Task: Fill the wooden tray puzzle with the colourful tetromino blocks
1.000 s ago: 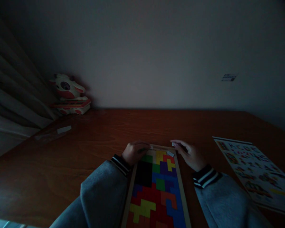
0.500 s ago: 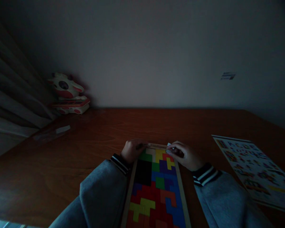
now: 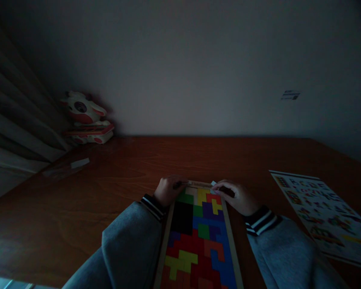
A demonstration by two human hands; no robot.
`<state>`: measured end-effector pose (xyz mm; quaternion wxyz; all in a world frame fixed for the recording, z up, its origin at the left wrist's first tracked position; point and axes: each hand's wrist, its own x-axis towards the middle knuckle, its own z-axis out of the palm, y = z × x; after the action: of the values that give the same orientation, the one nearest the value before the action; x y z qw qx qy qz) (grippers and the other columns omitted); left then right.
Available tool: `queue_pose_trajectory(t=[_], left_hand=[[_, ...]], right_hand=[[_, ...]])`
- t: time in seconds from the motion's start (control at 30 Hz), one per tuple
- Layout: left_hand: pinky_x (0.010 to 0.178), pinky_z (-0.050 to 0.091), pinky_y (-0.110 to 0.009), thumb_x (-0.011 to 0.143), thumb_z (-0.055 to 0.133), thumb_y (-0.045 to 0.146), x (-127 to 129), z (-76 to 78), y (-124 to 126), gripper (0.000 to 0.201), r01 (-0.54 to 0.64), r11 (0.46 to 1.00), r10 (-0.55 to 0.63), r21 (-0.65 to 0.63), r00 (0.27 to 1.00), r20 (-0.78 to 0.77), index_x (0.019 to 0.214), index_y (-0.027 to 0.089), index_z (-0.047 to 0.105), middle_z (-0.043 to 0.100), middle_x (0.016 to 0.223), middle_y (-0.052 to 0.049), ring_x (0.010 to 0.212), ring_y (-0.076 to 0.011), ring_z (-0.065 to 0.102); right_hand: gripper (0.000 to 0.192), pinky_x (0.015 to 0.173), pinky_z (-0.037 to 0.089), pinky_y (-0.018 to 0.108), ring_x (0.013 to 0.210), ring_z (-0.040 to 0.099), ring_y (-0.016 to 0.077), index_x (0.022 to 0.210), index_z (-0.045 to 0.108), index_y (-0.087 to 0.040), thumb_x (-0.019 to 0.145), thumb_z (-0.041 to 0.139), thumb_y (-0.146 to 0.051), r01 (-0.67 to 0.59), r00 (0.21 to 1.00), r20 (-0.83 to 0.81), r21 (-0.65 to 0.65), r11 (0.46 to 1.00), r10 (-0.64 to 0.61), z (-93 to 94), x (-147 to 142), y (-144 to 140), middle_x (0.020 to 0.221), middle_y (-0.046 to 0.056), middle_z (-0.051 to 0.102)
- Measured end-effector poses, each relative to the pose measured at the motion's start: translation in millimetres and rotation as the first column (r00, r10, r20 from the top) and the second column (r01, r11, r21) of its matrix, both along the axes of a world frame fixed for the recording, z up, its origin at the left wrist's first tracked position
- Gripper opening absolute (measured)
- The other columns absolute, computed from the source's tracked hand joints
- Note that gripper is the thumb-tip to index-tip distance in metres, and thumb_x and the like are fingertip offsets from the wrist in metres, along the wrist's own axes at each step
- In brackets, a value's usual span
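One small white tab (image 3: 213, 183), pinched by the right hand (image 3: 238, 197) at the far right of the wooden-framed multicoloured block puzzle (image 3: 234, 249), could tear if tugged; what the left hand (image 3: 169, 190) grips, I cannot tell.

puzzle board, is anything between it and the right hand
Nothing visible stands between the right hand and the puzzle board: the fingertips are at its far right corner, beside a small white piece. The printed sheet lies farther right, out of the way.
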<state>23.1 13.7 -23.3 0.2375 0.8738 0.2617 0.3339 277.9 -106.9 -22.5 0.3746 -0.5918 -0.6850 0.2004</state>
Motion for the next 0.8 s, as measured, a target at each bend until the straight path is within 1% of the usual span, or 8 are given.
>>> queue_pose_trajectory(t=[0.1,0.17,0.37,0.5,0.57,0.63,0.73,0.8], left_hand=[[0.076,0.054,-0.022,0.088,0.063,0.032,-0.2,0.2,-0.1,0.018,-0.004,1.000,0.004,0.001,1.000,-0.009,0.094,0.020,0.074,0.075,0.091,-0.003,0.079,-0.0144,0.069],[0.078,0.054,-0.022,0.088,0.063,0.030,-0.3,0.5,-0.2,0.017,-0.006,1.000,0.006,-0.002,1.000,-0.018,0.094,0.019,0.074,0.075,0.092,-0.003,0.081,-0.0146,0.069],[0.077,0.055,-0.023,0.087,0.063,0.029,0.2,0.7,-1.3,0.016,-0.015,1.000,0.015,-0.008,1.000,-0.018,0.094,0.020,0.074,0.076,0.094,-0.004,0.081,-0.0151,0.070],[0.078,0.054,-0.023,0.087,0.064,0.030,0.1,1.2,-2.0,0.016,-0.012,1.000,0.012,-0.013,1.000,-0.017,0.094,0.020,0.074,0.076,0.093,-0.003,0.083,-0.0151,0.070],[0.077,0.054,-0.023,0.088,0.063,0.031,0.1,1.2,-2.0,0.017,-0.015,1.000,0.015,-0.015,1.000,-0.017,0.094,0.020,0.074,0.075,0.092,-0.003,0.082,-0.0149,0.070],[0.076,0.054,-0.023,0.088,0.063,0.032,0.2,0.7,-1.8,0.018,-0.015,1.000,0.014,-0.012,1.000,-0.012,0.094,0.020,0.074,0.075,0.091,-0.003,0.080,-0.0146,0.070],[0.077,0.054,-0.023,0.088,0.063,0.031,0.4,-0.5,-1.2,0.017,-0.005,1.000,0.005,-0.008,1.000,-0.007,0.094,0.019,0.074,0.075,0.093,-0.004,0.082,-0.0149,0.069],[0.079,0.054,-0.024,0.088,0.063,0.029,0.4,-1.1,-0.9,0.016,-0.001,1.000,0.001,-0.010,1.000,-0.011,0.094,0.019,0.074,0.075,0.095,-0.005,0.083,-0.0152,0.069]], right_hand=[[0.020,0.083,0.053,0.037,0.089,0.068,0.0209,0.094,0.068,-0.024,0.087,0.057,-0.039,0.125,0.991,-0.047,0.033,0.992,-0.124,-5.3,-0.7,2.5,0.098,0.005,0.073],[0.022,0.080,0.054,0.037,0.085,0.067,0.0209,0.095,0.067,-0.023,0.085,0.058,-0.041,0.172,0.984,-0.062,0.045,0.984,-0.169,-9.2,-0.7,4.1,0.098,0.007,0.072],[0.022,0.075,0.055,0.037,0.080,0.066,0.0201,0.095,0.067,-0.023,0.084,0.061,-0.041,0.186,0.982,-0.031,0.038,0.982,-0.185,-16.3,2.1,5.5,0.093,0.007,0.072],[0.022,0.073,0.055,0.036,0.079,0.067,0.0200,0.094,0.068,-0.023,0.084,0.061,-0.041,0.181,0.984,-0.012,0.034,0.983,-0.180,-13.6,2.3,5.0,0.091,0.006,0.071],[0.021,0.075,0.055,0.036,0.081,0.067,0.0202,0.095,0.067,-0.023,0.087,0.059,-0.040,0.169,0.985,0.007,0.060,0.984,-0.170,-9.3,0.6,4.1,0.093,0.006,0.071],[0.019,0.078,0.055,0.037,0.085,0.068,0.0206,0.096,0.067,-0.023,0.090,0.055,-0.036,0.130,0.989,0.052,0.114,0.985,-0.136,-4.0,-3.1,2.2,0.095,0.007,0.071],[0.018,0.085,0.053,0.037,0.094,0.067,0.0205,0.101,0.066,-0.023,0.092,0.052,-0.030,0.016,0.993,0.115,0.202,0.979,-0.040,2.9,-13.5,-2.7,0.100,0.007,0.070],[0.021,0.090,0.052,0.036,0.102,0.065,0.0198,0.109,0.065,-0.024,0.093,0.050,-0.026,-0.065,0.990,0.136,0.228,0.972,0.034,5.6,-23.0,-6.4,0.108,0.008,0.069]])
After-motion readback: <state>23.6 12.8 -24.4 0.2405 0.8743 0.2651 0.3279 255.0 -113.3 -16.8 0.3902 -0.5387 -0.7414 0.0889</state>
